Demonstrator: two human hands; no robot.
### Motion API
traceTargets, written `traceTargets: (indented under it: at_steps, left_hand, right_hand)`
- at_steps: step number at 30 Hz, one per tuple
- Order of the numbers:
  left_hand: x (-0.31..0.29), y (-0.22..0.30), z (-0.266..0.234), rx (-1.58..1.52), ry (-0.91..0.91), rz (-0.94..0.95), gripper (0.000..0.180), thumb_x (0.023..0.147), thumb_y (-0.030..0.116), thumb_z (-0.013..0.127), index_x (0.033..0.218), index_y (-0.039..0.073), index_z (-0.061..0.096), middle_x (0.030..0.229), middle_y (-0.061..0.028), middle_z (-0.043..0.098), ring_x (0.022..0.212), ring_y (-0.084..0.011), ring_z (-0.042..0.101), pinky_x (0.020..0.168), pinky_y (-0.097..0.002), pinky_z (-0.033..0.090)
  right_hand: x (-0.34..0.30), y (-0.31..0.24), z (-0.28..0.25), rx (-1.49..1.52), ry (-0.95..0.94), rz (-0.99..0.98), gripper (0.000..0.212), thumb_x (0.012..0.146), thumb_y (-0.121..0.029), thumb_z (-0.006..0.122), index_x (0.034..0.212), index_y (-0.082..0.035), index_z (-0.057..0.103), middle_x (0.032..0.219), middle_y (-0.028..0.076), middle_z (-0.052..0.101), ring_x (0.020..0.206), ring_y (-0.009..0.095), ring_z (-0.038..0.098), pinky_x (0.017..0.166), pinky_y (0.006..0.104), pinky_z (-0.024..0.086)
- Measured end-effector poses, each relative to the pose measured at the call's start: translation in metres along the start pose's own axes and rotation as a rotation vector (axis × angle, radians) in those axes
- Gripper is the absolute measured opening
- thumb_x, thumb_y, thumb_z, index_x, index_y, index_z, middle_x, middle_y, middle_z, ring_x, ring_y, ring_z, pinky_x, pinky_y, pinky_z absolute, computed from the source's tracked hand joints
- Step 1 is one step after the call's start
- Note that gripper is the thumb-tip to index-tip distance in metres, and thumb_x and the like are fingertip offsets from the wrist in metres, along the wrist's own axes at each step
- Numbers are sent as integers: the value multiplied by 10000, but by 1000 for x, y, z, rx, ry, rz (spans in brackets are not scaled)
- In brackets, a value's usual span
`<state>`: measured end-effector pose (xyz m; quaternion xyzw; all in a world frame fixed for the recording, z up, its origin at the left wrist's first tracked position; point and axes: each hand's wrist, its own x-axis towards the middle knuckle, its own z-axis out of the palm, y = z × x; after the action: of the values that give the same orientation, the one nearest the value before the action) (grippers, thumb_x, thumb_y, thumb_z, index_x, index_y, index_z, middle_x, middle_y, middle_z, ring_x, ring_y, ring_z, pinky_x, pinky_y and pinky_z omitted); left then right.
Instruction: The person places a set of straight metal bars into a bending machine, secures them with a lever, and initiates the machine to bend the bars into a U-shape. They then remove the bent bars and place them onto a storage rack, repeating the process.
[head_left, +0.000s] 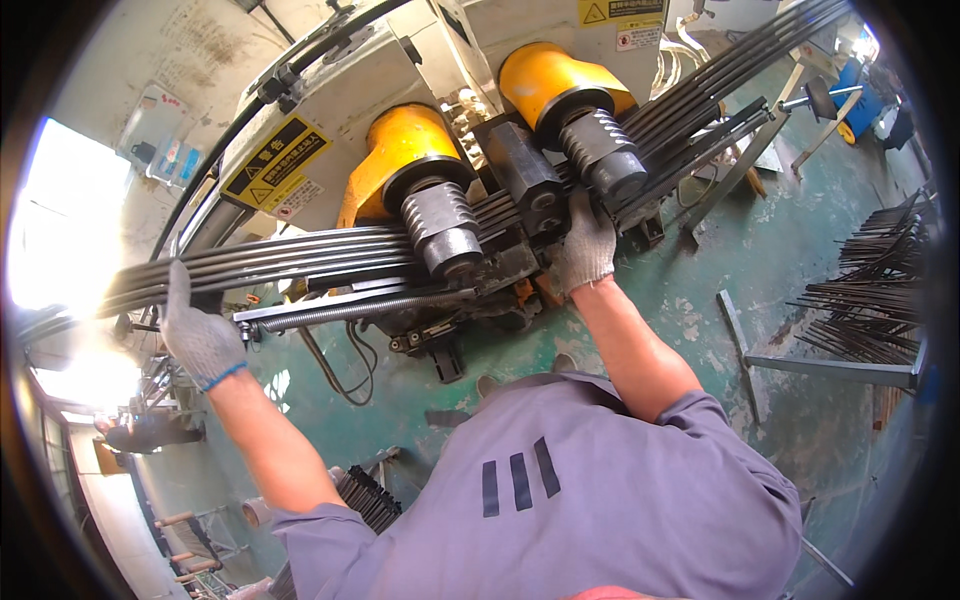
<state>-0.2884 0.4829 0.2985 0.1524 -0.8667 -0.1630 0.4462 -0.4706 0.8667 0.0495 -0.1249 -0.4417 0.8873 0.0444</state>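
A bundle of long dark steel rods (330,248) runs slantwise across a bending machine, passing behind its ridged rollers. My left hand (203,335), in a pale knitted glove with a blue cuff, grips the bundle at the left, one finger stretched up over the rods. My right hand (587,245), gloved too, is closed over the rods between the dark central block (522,165) and the right roller (603,152); its fingertips are partly hidden. The left roller (440,228) stands between my hands. Yellow housings (405,145) sit behind the rollers.
A coil spring (370,308) and hanging cable (350,385) are below the bundle near my left hand. Bent dark rods (870,290) are piled at the right, near a metal frame (830,368). More rods (368,498) lie beside my left upper arm. The floor is worn green.
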Motion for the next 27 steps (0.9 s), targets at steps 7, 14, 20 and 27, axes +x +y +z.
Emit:
traceTargets:
  at_steps: [7, 14, 20, 27]
  left_hand:
    - [69, 112, 17, -666, 43, -424, 394, 1055, 311, 640, 1251, -21, 722, 1145, -143, 747, 975, -209, 739, 786, -325, 637]
    - [101, 172, 50, -359, -151, 68, 416, 1000, 352, 701, 1223, 5, 753, 969, -152, 768, 944, -229, 745, 794, -372, 588]
    - [113, 213, 74, -56, -384, 277, 364, 1032, 321, 625, 1088, -15, 755, 937, -148, 748, 867, -231, 736, 877, -386, 580]
    - [114, 205, 80, 21, -397, 628, 176, 1034, 111, 605, 1115, 83, 758, 887, -111, 730, 825, -229, 725, 757, -370, 577]
  right_hand:
    - [15, -16, 12, -40, -58, -84, 459, 999, -198, 682, 1374, 60, 616, 1250, 114, 679, 1110, 206, 633, 961, 358, 514]
    - [37, -14, 5, -297, -116, -313, 385, 967, -173, 753, 1311, -6, 706, 1313, 94, 696, 1124, 194, 676, 1008, 352, 542]
    - [50, -9, 12, -240, -100, -236, 426, 953, -171, 778, 1346, -43, 675, 1262, 86, 701, 1098, 197, 687, 911, 361, 593]
    - [55, -5, 8, -145, -97, -170, 384, 943, -164, 785, 1299, -56, 691, 1172, 72, 699, 997, 174, 694, 831, 339, 596]
